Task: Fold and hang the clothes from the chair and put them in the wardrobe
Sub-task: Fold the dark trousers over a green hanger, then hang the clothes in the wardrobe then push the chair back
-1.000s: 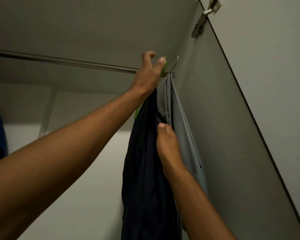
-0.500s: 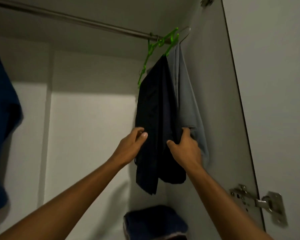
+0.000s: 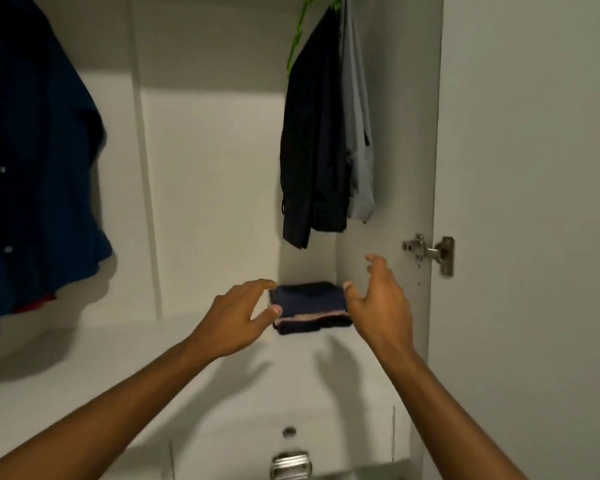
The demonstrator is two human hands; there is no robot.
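Observation:
Inside the white wardrobe, dark trousers (image 3: 310, 140) hang from a green hanger (image 3: 297, 43) at the top right, with grey trousers (image 3: 357, 133) right beside them against the side wall. Below, a folded dark garment (image 3: 309, 301) with a pale trim lies on the shelf (image 3: 194, 341). My left hand (image 3: 239, 317) and my right hand (image 3: 378, 299) hover on either side of the folded garment, fingers spread and holding nothing. The rail is out of view.
A dark blue shirt (image 3: 39, 161) hangs at the left, something red showing under its hem. The open wardrobe door (image 3: 534, 202) with a metal hinge (image 3: 430, 252) stands at the right. A drawer front with a metal handle (image 3: 290, 467) is below the shelf.
Both hands have let go of the hanging trousers and dropped down to the folded garment on the shelf. My view has tilted downward, away from the rail.

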